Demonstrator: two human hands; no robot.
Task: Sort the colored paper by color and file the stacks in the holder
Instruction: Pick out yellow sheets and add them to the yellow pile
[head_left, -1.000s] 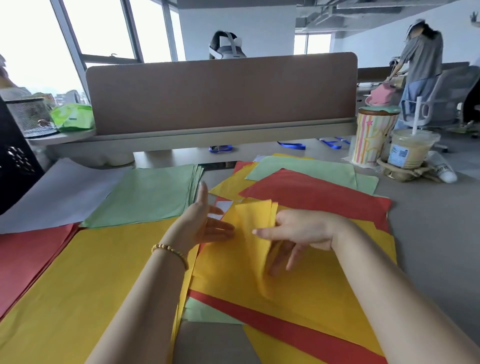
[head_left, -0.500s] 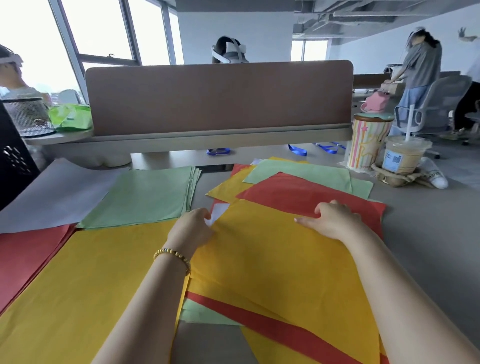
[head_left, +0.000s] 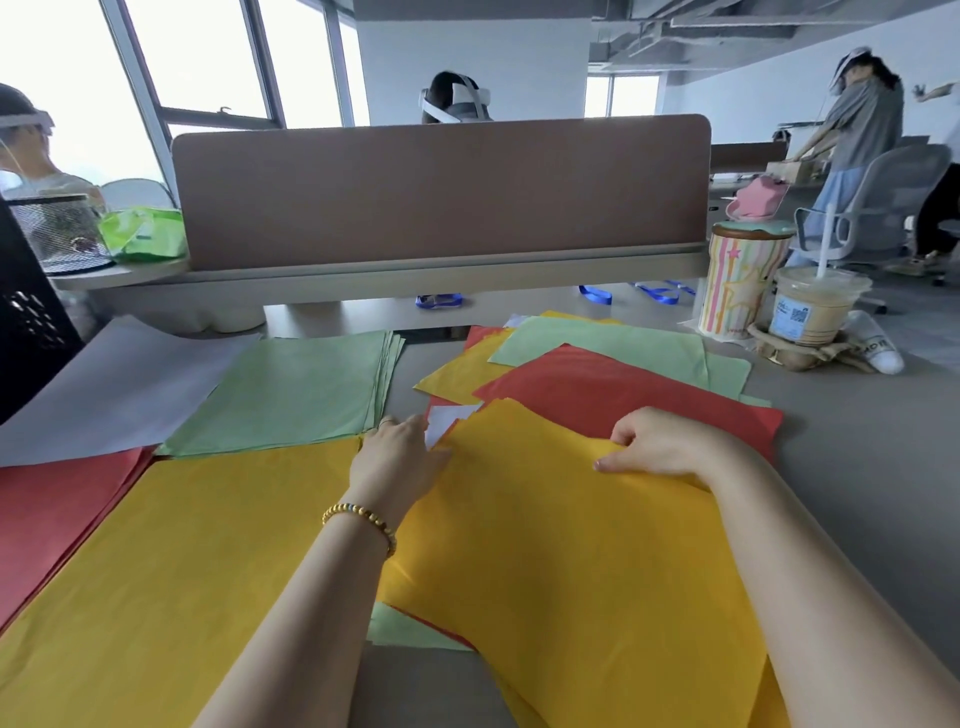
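Observation:
A big yellow sheet (head_left: 561, 545) lies on top of the mixed pile in front of me. My right hand (head_left: 660, 441) pinches its far right edge, thumb over, fingers curled under. My left hand (head_left: 400, 457) holds the sheet's far left edge; its fingertips are hidden. Under it lie a red sheet (head_left: 613, 389), light green sheets (head_left: 613, 345) and more yellow. Sorted stacks lie on the left: yellow (head_left: 171, 545), green (head_left: 296, 389), red (head_left: 57, 504), grey-white (head_left: 109, 384). A black holder (head_left: 26, 322) stands at the far left edge.
A brown desk divider (head_left: 441, 192) runs across the back. A striped cup (head_left: 743, 280) and a plastic drink cup with a straw (head_left: 815, 306) stand at the right rear. A mesh basket (head_left: 57, 234) and a green packet (head_left: 145, 234) sit back left. People work beyond.
The yellow sheet, bunched up a second ago, now lies spread flat. Both hands moved to its far edge, and my right hand now pinches that edge.

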